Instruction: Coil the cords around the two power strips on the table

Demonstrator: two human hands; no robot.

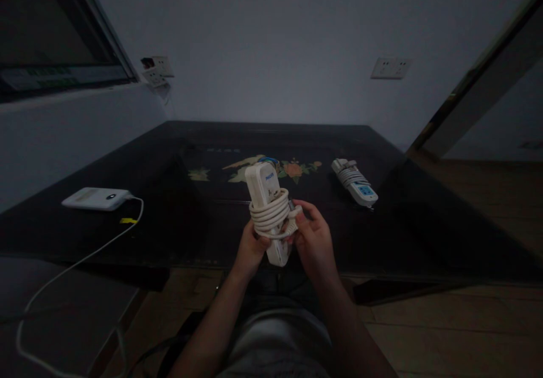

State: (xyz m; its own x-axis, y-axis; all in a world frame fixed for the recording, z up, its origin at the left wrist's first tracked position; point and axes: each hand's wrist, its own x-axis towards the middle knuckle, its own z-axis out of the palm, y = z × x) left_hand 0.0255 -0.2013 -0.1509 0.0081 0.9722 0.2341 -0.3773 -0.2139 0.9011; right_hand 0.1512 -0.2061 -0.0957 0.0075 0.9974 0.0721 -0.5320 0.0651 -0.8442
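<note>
A white power strip is held up over the table's near edge, tilted, its own cord wound several times around its middle. My left hand grips the strip from the left below the coils, thumb in front and the other fingers hidden behind it. On the right, my right hand pinches the plug at the cord's end, close against the coils. Part of the strip's lower end shows between my hands.
A second power strip with its cord wrapped lies at the table's right. At left rests a white power bank with a cable hanging off the edge, near a yellow tag. The dark table meets a wall with sockets.
</note>
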